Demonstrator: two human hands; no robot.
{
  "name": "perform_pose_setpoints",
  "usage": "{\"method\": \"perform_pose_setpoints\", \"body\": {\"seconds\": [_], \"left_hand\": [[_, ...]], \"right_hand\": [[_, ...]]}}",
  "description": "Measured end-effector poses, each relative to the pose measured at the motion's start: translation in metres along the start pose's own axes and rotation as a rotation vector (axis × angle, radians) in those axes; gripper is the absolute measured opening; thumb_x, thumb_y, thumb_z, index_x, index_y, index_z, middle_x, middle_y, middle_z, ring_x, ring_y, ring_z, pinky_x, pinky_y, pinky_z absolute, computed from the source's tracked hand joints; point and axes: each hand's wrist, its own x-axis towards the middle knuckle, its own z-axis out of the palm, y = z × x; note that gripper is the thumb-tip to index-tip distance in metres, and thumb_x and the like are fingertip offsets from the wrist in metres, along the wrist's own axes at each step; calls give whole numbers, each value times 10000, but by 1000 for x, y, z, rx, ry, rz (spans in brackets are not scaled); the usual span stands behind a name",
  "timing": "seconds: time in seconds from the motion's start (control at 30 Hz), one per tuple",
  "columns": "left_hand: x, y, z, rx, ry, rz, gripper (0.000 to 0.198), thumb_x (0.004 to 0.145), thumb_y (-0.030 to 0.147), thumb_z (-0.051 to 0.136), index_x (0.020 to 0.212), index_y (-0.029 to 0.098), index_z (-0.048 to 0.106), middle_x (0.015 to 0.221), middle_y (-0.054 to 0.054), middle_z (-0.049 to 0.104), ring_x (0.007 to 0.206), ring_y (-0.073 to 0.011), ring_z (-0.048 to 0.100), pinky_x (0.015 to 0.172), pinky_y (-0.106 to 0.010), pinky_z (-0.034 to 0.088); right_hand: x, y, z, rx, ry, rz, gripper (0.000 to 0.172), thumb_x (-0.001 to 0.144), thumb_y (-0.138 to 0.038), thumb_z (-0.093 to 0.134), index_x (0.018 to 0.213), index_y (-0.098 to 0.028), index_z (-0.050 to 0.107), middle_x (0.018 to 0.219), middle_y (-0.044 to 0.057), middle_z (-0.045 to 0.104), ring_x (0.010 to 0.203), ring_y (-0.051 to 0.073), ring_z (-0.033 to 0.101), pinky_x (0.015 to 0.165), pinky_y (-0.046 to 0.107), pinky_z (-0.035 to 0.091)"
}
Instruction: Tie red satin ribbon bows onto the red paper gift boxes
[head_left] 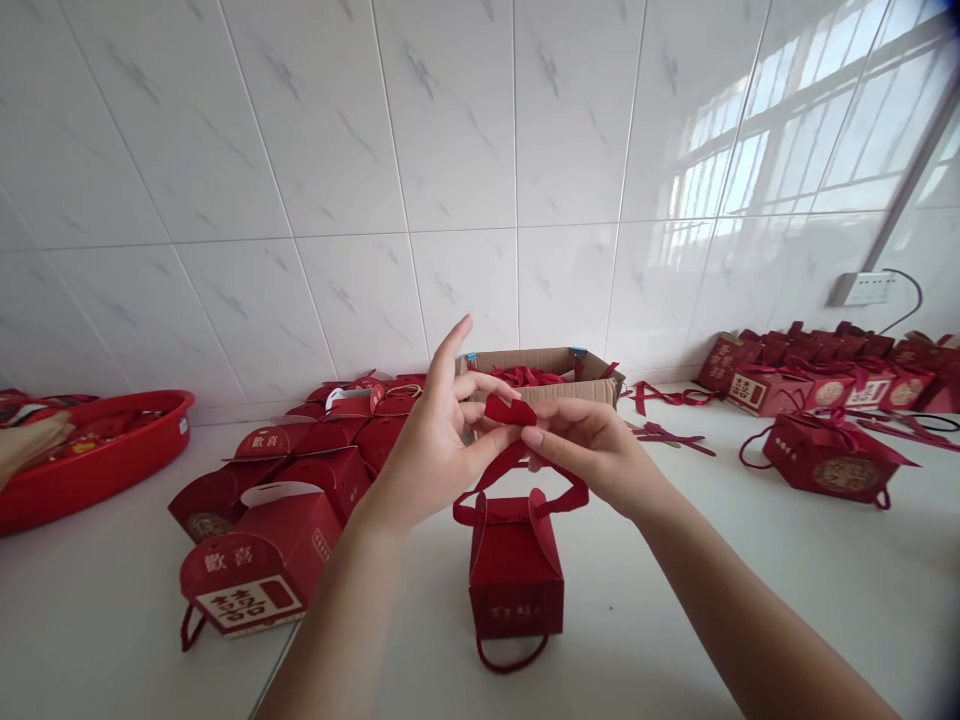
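Person's L hand (439, 430) up over white table (630, 640), one finger pointing up, thumb & other fingers in narrow pinch on red ribbon (507, 411). R hand (585, 440) opp., thumb & fingertips closed on same ribbon. L forearm (341, 610) & R forearm (727, 580) angle inward from btm. Small red box (517, 570) on table, betw. forearms, just below hands.

Forearms (349, 610) extended forward; left hand (439, 432) pinching, index finger (451, 352) raised; right hand (589, 442) pinching close beside.

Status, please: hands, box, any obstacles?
Left hand and right hand pinching red ribbon. Red box upright below. Cardboard carton behind, out of the way.
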Motion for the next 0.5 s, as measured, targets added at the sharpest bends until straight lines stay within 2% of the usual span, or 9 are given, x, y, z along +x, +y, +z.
{"method": "perform_pose_setpoints", "body": {"seconds": [0.13, 0.23, 0.4, 0.5], "left_hand": [[-1, 0, -3, 13, -87, -132, 831, 803, 232, 625, 1448, 340, 112, 962, -28, 622, 819, -159, 647, 702, -298, 553], [0, -1, -7, -5, -189, -257, 743, 819, 241, 597, 1436, 290, 186, 959, -39, 630, 833, -166, 642, 716, -314, 529], [3, -4, -13, -60, -221, -370, 671, 832, 211, 554, 1414, 256, 222, 907, -25, 614, 724, -124, 600, 635, -268, 466], [4, -5, -13, -99, -211, -422, 626, 840, 195, 535, 1395, 234, 249, 811, 11, 580, 665, -100, 571, 614, -246, 439]], "right_hand": [[2, 7, -2, 1, 41, -23, 196, 849, -370, 603, 784, -194, 657, 719, 3, 637, 691, 132, 618, 699, 294, 538], [4, 10, -6, -94, -14, -119, 175, 882, -342, 557, 856, -210, 669, 751, 12, 651, 751, 154, 633, 717, 312, 540], [5, 10, -16, -504, -150, -399, 247, 929, -206, 434, 1000, -230, 670, 970, 55, 664, 884, 170, 610, 760, 334, 525], [5, 10, -20, -731, -162, -528, 293, 918, -135, 406, 999, -235, 669, 987, 59, 648, 841, 163, 573, 703, 323, 513]]}}
